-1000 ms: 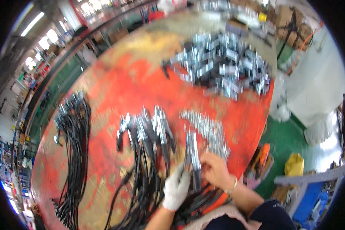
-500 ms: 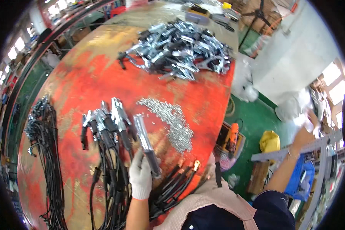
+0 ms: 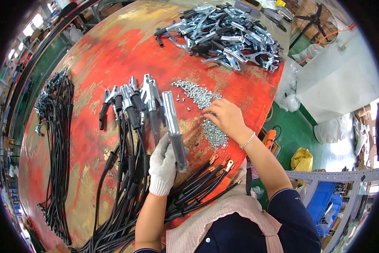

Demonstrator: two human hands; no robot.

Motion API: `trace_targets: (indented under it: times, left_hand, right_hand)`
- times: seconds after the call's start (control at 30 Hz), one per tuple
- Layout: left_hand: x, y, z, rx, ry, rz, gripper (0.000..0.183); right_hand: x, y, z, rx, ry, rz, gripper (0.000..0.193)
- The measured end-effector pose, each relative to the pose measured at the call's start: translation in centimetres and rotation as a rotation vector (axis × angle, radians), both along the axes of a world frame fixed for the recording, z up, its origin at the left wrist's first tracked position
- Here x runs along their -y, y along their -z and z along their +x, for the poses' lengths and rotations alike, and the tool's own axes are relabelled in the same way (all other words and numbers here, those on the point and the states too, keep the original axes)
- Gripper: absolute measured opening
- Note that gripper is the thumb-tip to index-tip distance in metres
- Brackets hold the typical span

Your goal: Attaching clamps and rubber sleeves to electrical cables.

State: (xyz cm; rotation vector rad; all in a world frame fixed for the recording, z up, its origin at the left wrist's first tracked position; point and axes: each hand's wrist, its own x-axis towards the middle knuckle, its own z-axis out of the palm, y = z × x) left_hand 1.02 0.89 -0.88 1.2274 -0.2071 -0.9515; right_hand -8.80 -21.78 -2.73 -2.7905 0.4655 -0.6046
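Note:
My left hand (image 3: 162,165), in a white knit glove, is closed around the black handle of a silver metal clamp (image 3: 170,114), which stands nearly upright. My right hand (image 3: 227,118) is bare and rests at a pile of small silver screws and nuts (image 3: 215,135). Its fingers are curled and pinched together at the left side of the pile; whatever is between them is too small to make out. Just left of the held clamp lie several similar clamps (image 3: 148,99) joined to black cables (image 3: 132,168). Black cable ends with copper lugs (image 3: 230,165) lie near my body.
A large heap of loose metal clamps (image 3: 227,36) covers the far right of the worn red table (image 3: 92,84). A bundle of black cables with clamps (image 3: 56,139) lies at the left. Beyond the right edge are an orange tool (image 3: 270,138) and a yellow bag (image 3: 302,160).
My right hand has come in from the far right, off the table, to the small hardware pile. My left hand still holds the clamp. The view has shifted slightly.

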Motion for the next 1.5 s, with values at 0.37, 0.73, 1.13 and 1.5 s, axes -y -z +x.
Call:
trace_targets:
  times: [0.37, 0.73, 1.13, 1.5]
  left_hand:
    - [0.3, 0.7, -0.1, 0.119, 0.054, 0.068, 0.037]
    - [0.1, 0.4, 0.4, 0.173, 0.111, 0.160, 0.039]
    - [0.0, -0.3, 0.6, 0.147, 0.097, 0.109, 0.044]
    - [-0.1, 0.1, 0.5, 0.165, 0.089, 0.120, 0.044]
  right_hand:
    - [1.4, 1.5, 1.9, -0.095, -0.145, -0.081, 0.010]
    - [1.9, 0.6, 3.0, -0.116, -0.216, -0.005, 0.011]
    - [-6.7, -3.8, 3.9, 0.208, -0.312, 0.159, 0.022]
    - [-7.2, -4.3, 4.0, 0.187, -0.317, 0.111, 0.021]
